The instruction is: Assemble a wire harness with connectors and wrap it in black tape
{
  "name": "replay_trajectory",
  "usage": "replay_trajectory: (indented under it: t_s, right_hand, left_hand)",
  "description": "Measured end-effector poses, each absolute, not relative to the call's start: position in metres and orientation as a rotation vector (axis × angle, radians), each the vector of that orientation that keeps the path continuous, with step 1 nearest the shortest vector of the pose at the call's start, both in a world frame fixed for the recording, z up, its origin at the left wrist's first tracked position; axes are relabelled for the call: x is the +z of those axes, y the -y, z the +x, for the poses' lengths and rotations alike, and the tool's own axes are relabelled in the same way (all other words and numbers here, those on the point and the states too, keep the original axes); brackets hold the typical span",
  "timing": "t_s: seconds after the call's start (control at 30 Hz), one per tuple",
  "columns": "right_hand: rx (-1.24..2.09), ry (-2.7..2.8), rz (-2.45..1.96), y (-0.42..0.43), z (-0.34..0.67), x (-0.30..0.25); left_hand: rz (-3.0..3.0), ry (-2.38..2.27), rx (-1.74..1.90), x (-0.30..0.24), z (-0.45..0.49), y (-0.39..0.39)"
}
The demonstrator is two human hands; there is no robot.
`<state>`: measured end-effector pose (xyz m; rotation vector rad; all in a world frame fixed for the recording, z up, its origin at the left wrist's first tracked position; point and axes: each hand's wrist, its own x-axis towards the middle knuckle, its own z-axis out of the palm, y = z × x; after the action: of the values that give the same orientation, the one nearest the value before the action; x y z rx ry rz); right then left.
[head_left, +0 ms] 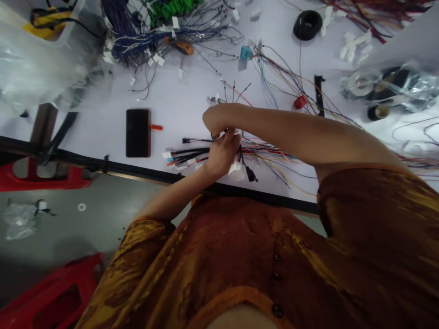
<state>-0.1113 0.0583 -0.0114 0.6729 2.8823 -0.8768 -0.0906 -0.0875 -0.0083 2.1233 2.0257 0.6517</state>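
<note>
On the table's near side, a wire harness (192,155) lies lengthwise, with black sleeved ends to the left and thin coloured wires (264,148) fanning right. My left hand (222,153) is closed around the middle of this bundle. Directly beyond it, my right hand (219,116) bends down at the wrist with curled fingers, touching or nearly touching the left; what it grips is hidden. A few thin wires with blue tips (234,87) stick out past my right hand. A black connector (251,174) and a white connector (236,171) hang by the near edge.
A phone (138,133) lies left of the harness, beside an orange strip (157,127). Farther back are a dark wire pile (128,43), an orange-handled tool (183,46), a blue connector (245,52) and a black tape roll (307,25). Red stools (51,292) stand below the table.
</note>
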Motion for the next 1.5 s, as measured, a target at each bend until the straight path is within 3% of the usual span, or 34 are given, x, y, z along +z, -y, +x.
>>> replay_trajectory:
  t_s: [0.1,0.17,0.3,0.47,0.57,0.8,1.0,1.27,1.5]
  right_hand:
    - [-0.697,-2.677,0.53,-0.057,-0.095,0.025]
    - [-0.758,-2.739,0.588,-0.057,-0.074,0.049]
    - [-1.182,-2.812,0.903,-0.058,-0.019,0.069]
    - [-1.522,-2.97,1.362,-0.049,0.043,0.031]
    - [-1.385,-3.12,1.384,-0.035,0.062,0.012]
    - [-0.703,-3.06,1.155,-0.013,0.053,0.021]
    - [-1.037,-2.908,0.946,-0.017,0.055,0.025]
    - [-1.033,-2.834,0.844,-0.022,0.051,0.038]
    - [-0.563,-3.052,0.735,0.019,0.049,0.035]
  left_hand:
    - [2.082,-2.019,0.728,-0.019,-0.092,0.088]
    - [2.029,-1.974,0.83,-0.023,-0.094,0.088]
    - [1.792,-1.874,1.144,-0.02,-0.102,0.087]
    - [1.649,-1.668,1.421,-0.015,-0.109,0.079]
    - [1.486,-1.63,1.39,-0.018,-0.109,0.071]
    - [1.433,-1.63,1.348,-0.016,-0.108,0.061]
    - [1.731,-1.707,1.25,-0.017,-0.112,0.07]
    - [1.713,-1.568,1.217,-0.008,-0.109,0.079]
    - [1.501,-1.641,1.295,-0.023,-0.102,0.082]
